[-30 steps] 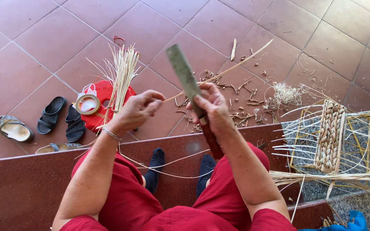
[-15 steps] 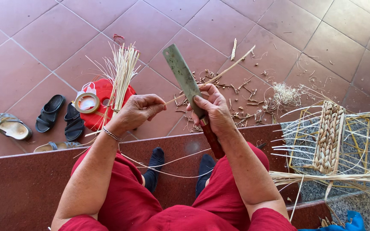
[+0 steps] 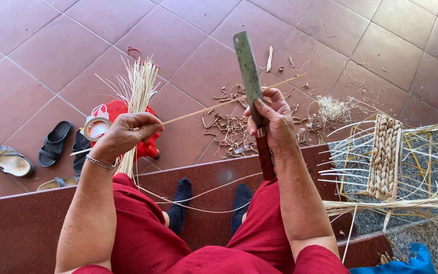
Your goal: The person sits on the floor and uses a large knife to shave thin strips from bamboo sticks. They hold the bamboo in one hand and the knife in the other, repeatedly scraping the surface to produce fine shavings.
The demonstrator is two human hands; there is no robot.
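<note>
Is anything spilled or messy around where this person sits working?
Yes: curled shavings lie scattered over the floor tiles beyond the knife, with a pale fluffy tuft of fibres to their right. A lone sandal sits apart from the dark pair.

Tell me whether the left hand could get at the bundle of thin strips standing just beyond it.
Probably yes. The bundle of thin strips stands right behind the left hand with nothing between them. But that hand is pinching one end of a thin cane strip, so it would likely have to let go first.

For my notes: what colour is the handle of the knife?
Dark reddish brown; the knife handle shows below the right hand in the head view.
</note>
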